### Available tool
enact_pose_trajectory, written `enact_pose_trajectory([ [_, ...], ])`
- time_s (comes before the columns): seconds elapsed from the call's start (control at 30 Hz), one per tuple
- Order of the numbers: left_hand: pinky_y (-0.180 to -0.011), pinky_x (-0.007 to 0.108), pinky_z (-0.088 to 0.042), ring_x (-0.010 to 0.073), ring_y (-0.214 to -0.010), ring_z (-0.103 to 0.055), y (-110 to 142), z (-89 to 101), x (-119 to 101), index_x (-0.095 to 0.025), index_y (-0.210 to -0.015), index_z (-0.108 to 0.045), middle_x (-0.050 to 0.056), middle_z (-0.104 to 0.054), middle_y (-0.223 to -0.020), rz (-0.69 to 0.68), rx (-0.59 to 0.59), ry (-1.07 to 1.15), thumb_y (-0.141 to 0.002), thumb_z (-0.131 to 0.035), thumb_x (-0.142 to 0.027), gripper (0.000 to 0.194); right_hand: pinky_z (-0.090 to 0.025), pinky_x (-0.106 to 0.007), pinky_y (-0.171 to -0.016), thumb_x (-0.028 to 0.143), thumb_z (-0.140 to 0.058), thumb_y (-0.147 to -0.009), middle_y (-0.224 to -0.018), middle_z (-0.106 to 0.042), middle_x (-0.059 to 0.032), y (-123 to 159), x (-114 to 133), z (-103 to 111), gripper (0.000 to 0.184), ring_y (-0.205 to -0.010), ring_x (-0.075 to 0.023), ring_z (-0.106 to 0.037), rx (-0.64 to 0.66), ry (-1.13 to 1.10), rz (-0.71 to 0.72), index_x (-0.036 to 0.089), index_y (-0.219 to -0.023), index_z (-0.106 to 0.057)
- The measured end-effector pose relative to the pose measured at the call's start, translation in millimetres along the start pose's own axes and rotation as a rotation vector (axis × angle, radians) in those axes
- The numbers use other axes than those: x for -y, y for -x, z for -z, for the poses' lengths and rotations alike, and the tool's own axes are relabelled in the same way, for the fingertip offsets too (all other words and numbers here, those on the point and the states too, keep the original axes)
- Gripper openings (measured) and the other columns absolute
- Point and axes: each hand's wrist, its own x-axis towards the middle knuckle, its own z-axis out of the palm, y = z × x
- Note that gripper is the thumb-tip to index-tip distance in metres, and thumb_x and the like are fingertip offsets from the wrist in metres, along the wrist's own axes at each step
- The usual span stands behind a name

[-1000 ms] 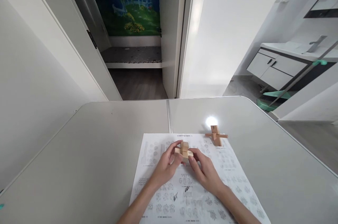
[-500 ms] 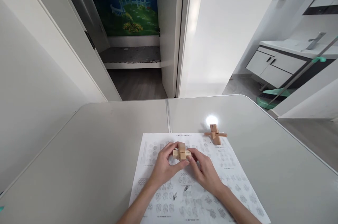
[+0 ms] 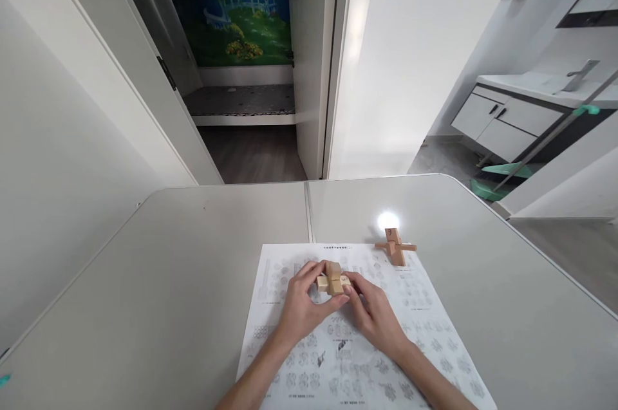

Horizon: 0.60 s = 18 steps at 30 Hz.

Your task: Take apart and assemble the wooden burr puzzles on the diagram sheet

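Between my two hands is a pale wooden burr puzzle (image 3: 334, 279), its short blocks crossing one another. My left hand (image 3: 304, 304) grips it from the left, thumb at its lower front and fingers around the back. From the right, the thumb and fingers of my right hand (image 3: 374, 310) pinch its end. Beneath both hands lies a large printed sheet (image 3: 357, 368) with rows of small grey diagrams. A second, redder wooden cross-shaped puzzle (image 3: 396, 247) with a marked end rests at the sheet's far right corner.
The light grey table (image 3: 159, 288) has a seam running away from the sheet's top edge. Past its far edge are an open door (image 3: 313, 62) and a white wall. A sink cabinet (image 3: 506, 115) stands at the far right.
The pale puzzle has turned very slightly in my fingers. Both hands keep their hold, and the redder puzzle stays on the sheet's corner.
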Motion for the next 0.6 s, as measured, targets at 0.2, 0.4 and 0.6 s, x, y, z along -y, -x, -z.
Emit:
enact_pose_trajectory([
  [0.2,-0.077,0.031,-0.054,0.0227,-0.089,-0.064,0.6,0.4,-1.1,-0.023,-0.109,-0.076,0.006,-0.066,-0.102,-0.007,-0.001,-0.033,-0.083,-0.085,-0.037,0.031,-0.049,-0.033,-0.063,0.047,-0.036,-0.113,-0.088,-0.075,-0.0061,-0.4,-1.4,-0.8,0.036,-0.071,-0.0243,-0.065,-0.001,0.006,0.011,0.024,-0.117,-0.063],
  [0.4,-0.076,0.032,-0.055,0.0235,-0.086,-0.065,1.1,0.0,-2.9,-0.023,-0.108,-0.076,0.006,-0.068,-0.099,-0.025,-0.032,-0.089,-0.081,-0.086,-0.038,0.033,-0.048,-0.032,-0.062,0.047,-0.037,-0.112,-0.084,-0.073,-0.0051,-0.4,-1.8,-1.1,0.038,-0.068,-0.0234,-0.063,0.0,0.008,-0.001,0.022,-0.119,-0.065],
  [0.6,-0.075,0.033,-0.056,0.0235,-0.086,-0.065,4.1,-1.1,-0.4,-0.023,-0.113,-0.074,0.006,-0.068,-0.099,-0.052,-0.05,-0.095,-0.083,-0.084,-0.039,0.035,-0.049,-0.031,-0.063,0.049,-0.041,-0.111,-0.083,-0.071,-0.0038,-2.7,0.8,-0.6,0.037,-0.069,-0.0215,-0.061,0.016,-0.085,-0.012,0.022,-0.118,-0.066],
])
